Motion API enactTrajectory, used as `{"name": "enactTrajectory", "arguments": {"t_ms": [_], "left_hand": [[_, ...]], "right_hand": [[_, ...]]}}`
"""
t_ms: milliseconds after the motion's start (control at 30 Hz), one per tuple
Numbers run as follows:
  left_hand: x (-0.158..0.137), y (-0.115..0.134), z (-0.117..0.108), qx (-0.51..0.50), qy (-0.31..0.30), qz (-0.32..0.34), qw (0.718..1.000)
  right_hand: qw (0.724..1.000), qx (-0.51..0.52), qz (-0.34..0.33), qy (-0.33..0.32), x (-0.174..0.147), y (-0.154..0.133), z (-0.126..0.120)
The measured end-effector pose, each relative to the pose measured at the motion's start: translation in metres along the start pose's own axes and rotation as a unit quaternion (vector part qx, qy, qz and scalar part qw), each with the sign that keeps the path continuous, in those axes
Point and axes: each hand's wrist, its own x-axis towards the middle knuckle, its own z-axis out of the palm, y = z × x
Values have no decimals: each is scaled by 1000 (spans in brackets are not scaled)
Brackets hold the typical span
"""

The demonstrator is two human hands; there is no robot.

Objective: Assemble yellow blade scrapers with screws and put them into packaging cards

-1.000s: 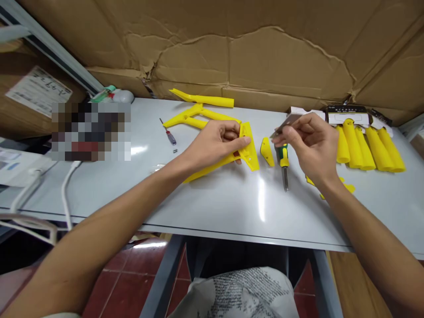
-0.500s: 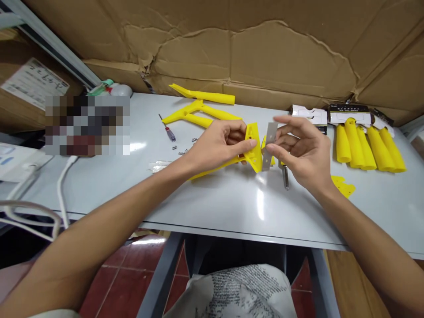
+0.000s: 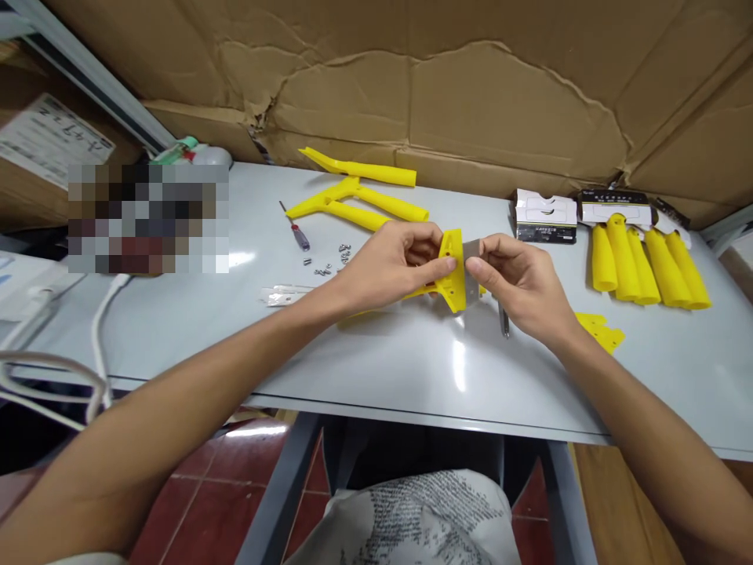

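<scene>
My left hand (image 3: 405, 255) is closed around a yellow plastic scraper handle (image 3: 452, 286), its wide flared head turned up at the fingertips. In my right hand (image 3: 518, 278) a flat grey metal blade (image 3: 472, 286) is pinched between thumb and fingers. The blade stands right beside the head's edge; whether they touch I cannot tell. Below my right fingers a screwdriver's metal shaft (image 3: 504, 322) shows, its grip mostly hidden. Small screws (image 3: 344, 253) lie left of my left hand, near a second, dark-handled screwdriver (image 3: 300, 235).
Yellow handles (image 3: 376, 173) lie at the back of the white table (image 3: 376, 377). Thin metal blades (image 3: 282, 295) are at the left. Yellow flat pieces (image 3: 600, 331) and several carded yellow handles (image 3: 627, 259) lie right. A white cable (image 3: 100, 329) runs over the left edge. Cardboard (image 3: 459, 110) stands behind.
My right hand has brought the blade left, close against the head of the scraper handle, and its fingers have curled in. My left hand keeps its hold, slightly lower.
</scene>
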Motion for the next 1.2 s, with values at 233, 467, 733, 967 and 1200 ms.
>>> {"name": "enactTrajectory", "arguments": {"t_ms": [233, 467, 733, 967, 1200], "left_hand": [[-2, 1, 2, 79, 7, 37, 996], [-5, 5, 9, 127, 26, 55, 990], [-6, 0, 8, 164, 37, 61, 984], [-4, 1, 6, 143, 70, 69, 985], [3, 11, -16, 8, 131, -11, 991]], "right_hand": [[998, -58, -24, 19, 0, 5, 1], [987, -139, -40, 73, -5, 9, 10], [984, -156, -50, 62, -6, 6, 13], [983, -149, -68, 82, -6, -1, 12], [923, -338, -100, 155, 8, 4, -27]]}}
